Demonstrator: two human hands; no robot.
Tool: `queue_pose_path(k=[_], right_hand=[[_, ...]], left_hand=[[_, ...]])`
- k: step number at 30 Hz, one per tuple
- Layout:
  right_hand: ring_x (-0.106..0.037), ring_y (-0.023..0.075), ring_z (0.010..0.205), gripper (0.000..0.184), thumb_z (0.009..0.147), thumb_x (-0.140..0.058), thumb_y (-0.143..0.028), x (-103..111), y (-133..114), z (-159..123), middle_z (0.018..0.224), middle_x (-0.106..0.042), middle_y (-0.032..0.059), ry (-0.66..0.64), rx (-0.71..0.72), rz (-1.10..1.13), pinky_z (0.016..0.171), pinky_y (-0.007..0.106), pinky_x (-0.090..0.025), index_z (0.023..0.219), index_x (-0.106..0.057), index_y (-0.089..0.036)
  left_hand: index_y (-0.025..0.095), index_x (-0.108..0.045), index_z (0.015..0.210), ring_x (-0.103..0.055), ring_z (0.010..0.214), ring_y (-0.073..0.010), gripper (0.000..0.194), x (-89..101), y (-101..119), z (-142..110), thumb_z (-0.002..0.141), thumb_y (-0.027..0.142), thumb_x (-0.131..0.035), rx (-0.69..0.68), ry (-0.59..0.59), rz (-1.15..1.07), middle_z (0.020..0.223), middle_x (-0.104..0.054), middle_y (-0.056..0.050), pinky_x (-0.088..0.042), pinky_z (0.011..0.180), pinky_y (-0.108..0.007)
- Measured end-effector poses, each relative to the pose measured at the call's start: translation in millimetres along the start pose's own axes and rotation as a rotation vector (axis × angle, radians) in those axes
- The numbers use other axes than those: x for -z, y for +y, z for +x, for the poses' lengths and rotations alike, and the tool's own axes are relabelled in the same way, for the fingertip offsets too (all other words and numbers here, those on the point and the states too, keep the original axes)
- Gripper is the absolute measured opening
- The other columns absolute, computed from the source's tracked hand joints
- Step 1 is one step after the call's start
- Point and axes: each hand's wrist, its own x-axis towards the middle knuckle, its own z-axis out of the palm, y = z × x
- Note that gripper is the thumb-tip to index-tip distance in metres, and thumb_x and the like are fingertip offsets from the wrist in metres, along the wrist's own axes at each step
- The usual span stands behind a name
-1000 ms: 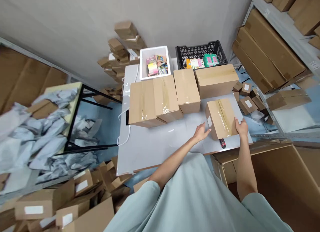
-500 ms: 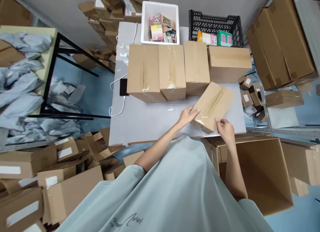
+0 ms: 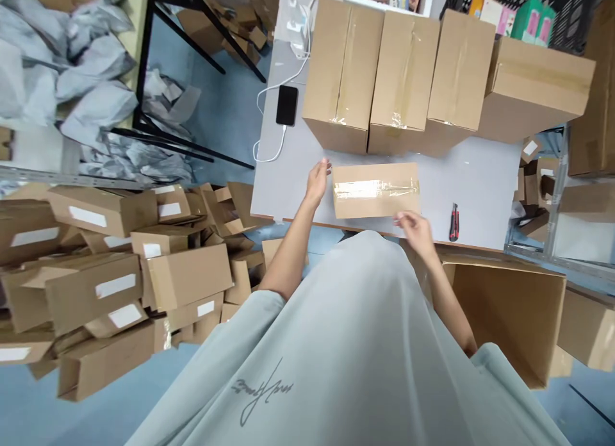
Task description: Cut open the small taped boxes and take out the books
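Observation:
A taped cardboard box [image 3: 377, 206] lies flat on the table [image 3: 475, 183] in front of me, a strip of shiny tape running along its top. My left hand [image 3: 318, 183] is just off the box's left end, fingers extended and holding nothing. At the near right corner of the box is my right hand [image 3: 416, 233], its fingers loosely bent and apart; whether they touch the cardboard I cannot tell. A red and black utility knife [image 3: 454, 223] rests on the table to the right of that hand.
Several closed cartons [image 3: 401, 81] stand in a row behind the box. A phone [image 3: 287, 106] with a white cable lies at left. Further back are a white foam bin [image 3: 427, 0] and a black crate [image 3: 571, 29]. A large open carton [image 3: 509, 318] stands below the table's right edge.
The box, earlier tilted between both hands, now lies flat and further left. Both hands have come off their earlier grip. The utility knife is now visible. The view has shifted.

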Motion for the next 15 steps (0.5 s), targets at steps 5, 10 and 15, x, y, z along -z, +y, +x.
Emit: queue_pose_path(k=[5,10,15], right_hand=[[-0.082,0.0278,0.104,0.052,0.098,-0.061,-0.063,67.4,60.7,27.7,0.121,-0.084,0.0175,0.432,-0.207,0.029,0.102,0.051,-0.066,0.123,-0.075,-0.019],[-0.073,0.0328,0.131,0.065,0.082,-0.072,-0.048,44.4,95.8,48.5,0.144,-0.079,0.0212,0.231,-0.305,0.012,0.119,0.062,-0.056,0.140,-0.072,-0.018],[-0.069,0.0360,0.138,0.055,0.082,-0.075,-0.047,10.9,95.3,44.8,0.132,-0.084,0.0201,0.161,-0.283,-0.015,0.127,0.062,-0.048,0.125,-0.080,-0.014]], left_hand=[[0.013,-0.066,0.156,-0.073,0.144,-0.0333,0.057,28.4,-68.0,-60.5,0.107,0.041,-0.056,0.226,0.034,0.008,0.161,-0.069,-0.024,-0.052,0.128,-0.057],[0.006,-0.067,0.152,-0.067,0.152,-0.0339,0.073,3.1,-97.0,-98.4,0.079,0.012,-0.066,0.220,-0.131,0.003,0.164,-0.066,-0.027,-0.052,0.131,-0.051],[0.006,-0.061,0.159,-0.067,0.152,-0.0353,0.085,-5.3,-91.5,-101.4,0.074,0.007,-0.067,0.161,-0.228,-0.009,0.160,-0.069,-0.025,-0.055,0.129,-0.052]])
